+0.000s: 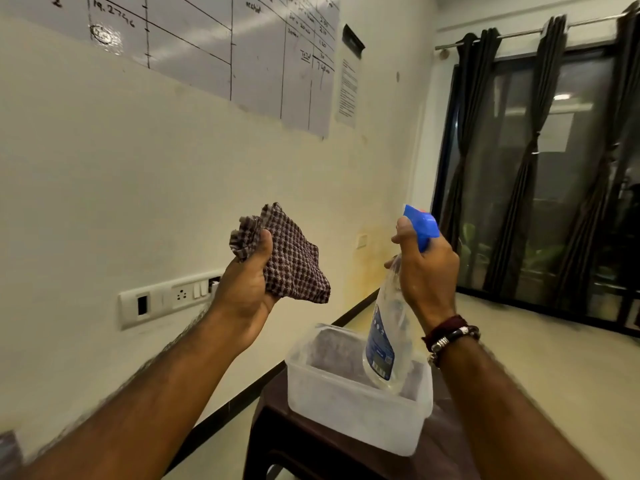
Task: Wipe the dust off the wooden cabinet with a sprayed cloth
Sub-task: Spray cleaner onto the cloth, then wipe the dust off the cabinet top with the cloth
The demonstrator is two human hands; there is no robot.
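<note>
My left hand holds a bunched brown-and-white checked cloth up at chest height. My right hand grips the neck of a clear spray bottle with a blue trigger head and a blue label. The nozzle points left toward the cloth, a short gap away. Below both hands is a dark brown wooden surface, partly hidden by a container. No cabinet beyond this surface can be made out.
A translucent plastic tub stands on the dark wooden surface. The cream wall to the left carries a switch and socket plate and a large chart. Dark curtains hang over a window at the right.
</note>
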